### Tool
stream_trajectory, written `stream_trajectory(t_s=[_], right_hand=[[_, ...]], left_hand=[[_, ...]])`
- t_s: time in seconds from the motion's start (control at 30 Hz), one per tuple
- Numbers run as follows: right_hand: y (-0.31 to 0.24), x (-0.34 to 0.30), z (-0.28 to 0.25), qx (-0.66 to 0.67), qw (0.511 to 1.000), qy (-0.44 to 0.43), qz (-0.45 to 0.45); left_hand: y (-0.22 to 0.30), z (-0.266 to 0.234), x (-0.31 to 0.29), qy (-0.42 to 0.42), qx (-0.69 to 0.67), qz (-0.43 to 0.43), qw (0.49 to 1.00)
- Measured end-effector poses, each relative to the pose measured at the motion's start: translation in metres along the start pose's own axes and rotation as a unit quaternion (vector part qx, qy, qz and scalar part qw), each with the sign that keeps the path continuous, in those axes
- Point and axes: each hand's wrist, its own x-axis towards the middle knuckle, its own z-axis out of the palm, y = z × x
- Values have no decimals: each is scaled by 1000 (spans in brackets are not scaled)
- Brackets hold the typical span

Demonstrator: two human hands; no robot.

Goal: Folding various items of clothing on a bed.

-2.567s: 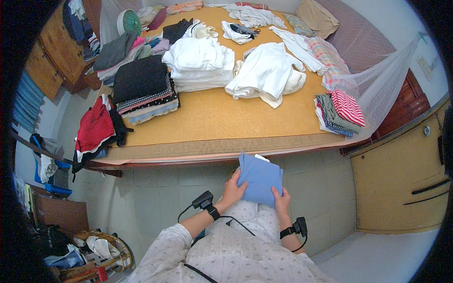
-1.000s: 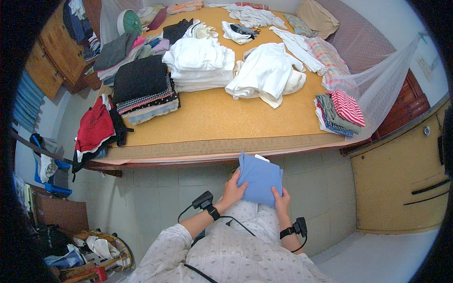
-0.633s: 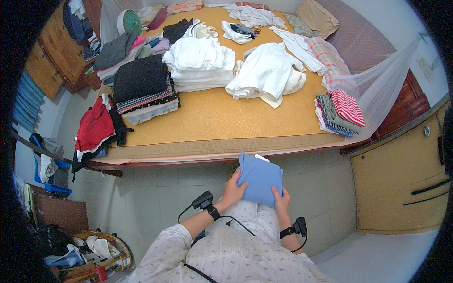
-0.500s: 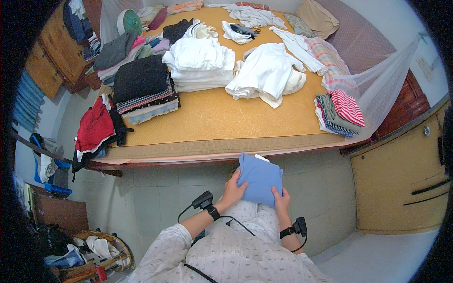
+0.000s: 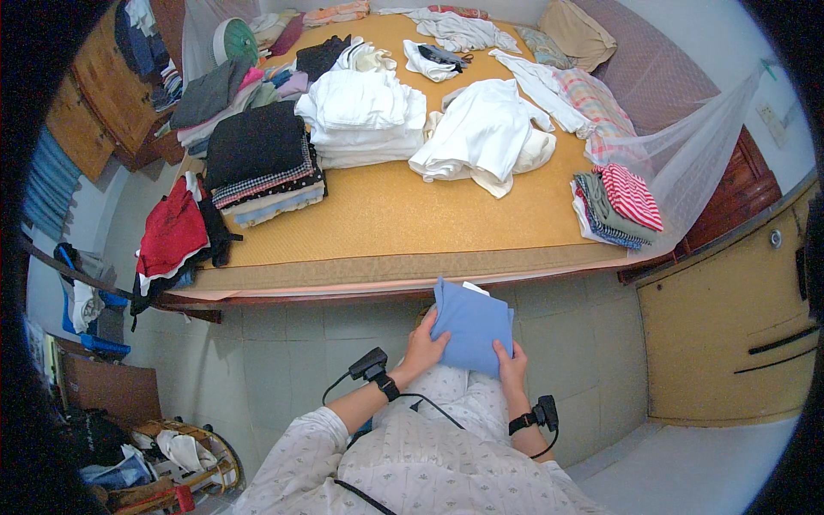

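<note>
A folded blue cloth (image 5: 474, 330) lies flat over my lap, just short of the bed's front edge. A small white piece (image 5: 475, 288) sticks out at its far edge. My left hand (image 5: 425, 342) grips the cloth's left side, thumb on top and fingers under it. On the lower right side my right hand (image 5: 511, 363) holds it the same way, the fingers partly hidden below. Whether the cloth is a garment cannot be told from its folds.
Across the bed (image 5: 378, 215) stand a dark folded stack (image 5: 257, 150), a white stack (image 5: 365, 116), a loose white garment heap (image 5: 485, 129) and a small stack with red stripes (image 5: 631, 196). A red garment (image 5: 172, 227) hangs over the left corner. A wooden cabinet (image 5: 730, 335) stands right.
</note>
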Motion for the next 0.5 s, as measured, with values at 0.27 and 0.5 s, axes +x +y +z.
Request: stream_trajectory(t_s=[0.27,0.5], right_hand=[[-3,-1,-1,13,1000,-13,3],[-6,-2,1,19,1000,-7,2]], left_hand=[[9,-2,-1,-2,8,-11,1000],[9,-2,-2,3,18,-6,1000]])
